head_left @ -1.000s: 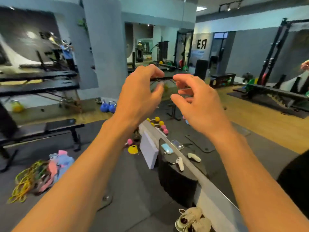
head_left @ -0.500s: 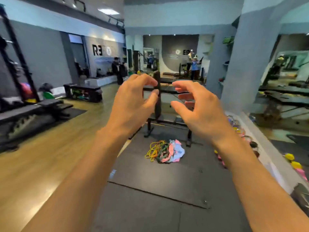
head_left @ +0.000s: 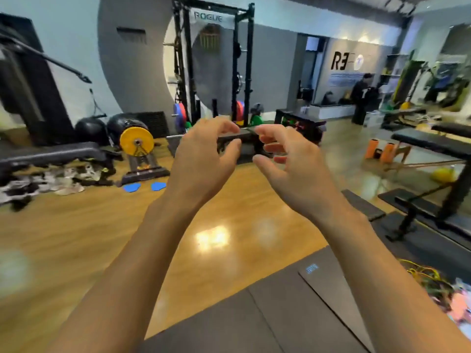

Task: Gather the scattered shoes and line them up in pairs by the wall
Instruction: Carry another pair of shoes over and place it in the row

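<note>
Head view: the left hand and the right hand are raised in front, fingers loosely curled, holding nothing. A blurred heap of what look like shoes lies scattered on the wooden floor beside a bench, well apart from both hands. By my judgement, gathering has not begun and no pairs are lined up.

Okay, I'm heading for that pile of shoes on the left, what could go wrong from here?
Two blue sliders lie on the glossy wood floor beside the shoes; stepping on one could slide your foot out. The shoes are jumbled against a bench, so you might bump it or mismatch pairs.
</note>
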### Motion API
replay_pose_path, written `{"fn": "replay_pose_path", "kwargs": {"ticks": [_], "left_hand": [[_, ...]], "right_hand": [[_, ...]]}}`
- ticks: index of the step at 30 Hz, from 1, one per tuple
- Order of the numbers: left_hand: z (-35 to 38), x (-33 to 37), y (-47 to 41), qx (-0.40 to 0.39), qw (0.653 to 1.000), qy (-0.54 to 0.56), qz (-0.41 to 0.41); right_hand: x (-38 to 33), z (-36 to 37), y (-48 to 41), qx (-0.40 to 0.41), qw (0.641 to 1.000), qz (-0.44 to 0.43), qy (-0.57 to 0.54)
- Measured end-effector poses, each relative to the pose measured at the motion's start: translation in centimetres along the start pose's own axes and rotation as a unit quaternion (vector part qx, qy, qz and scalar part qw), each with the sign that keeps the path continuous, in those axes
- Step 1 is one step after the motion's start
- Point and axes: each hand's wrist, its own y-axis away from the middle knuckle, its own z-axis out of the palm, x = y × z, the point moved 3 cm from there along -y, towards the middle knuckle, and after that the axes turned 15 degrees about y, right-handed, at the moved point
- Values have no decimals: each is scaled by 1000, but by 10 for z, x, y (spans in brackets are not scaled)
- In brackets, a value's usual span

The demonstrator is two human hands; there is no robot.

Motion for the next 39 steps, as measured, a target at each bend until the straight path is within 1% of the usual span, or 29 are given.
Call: {"fn": "replay_pose_path", "kwargs": {"ticks": [5,11,17,23,28,34,39], "left_hand": [[-60,-84,-44,63,991,-100,-56],[-146,-184,-76,148,964,-193,-105],[-244,-292,-105,200,938,-249,-135],[-327,-397,-160,220,924,-261,-173],[-376,-491,-196,234,918,-261,-186],[-429,-615,-244,234,901,-305,-204],[-480,-704,-295,248,881,-339,-216]], "right_hand": [[-27,93,-98,-49,995,-71,-53],[-88,209,-192,-96,975,-161,-121],[-148,330,-274,-114,956,-213,-168],[-208,435,-367,-142,947,-233,-172],[-237,525,-446,-151,945,-239,-166],[-280,658,-527,-162,932,-262,-192],[-324,756,-606,-177,917,-288,-213]]}}
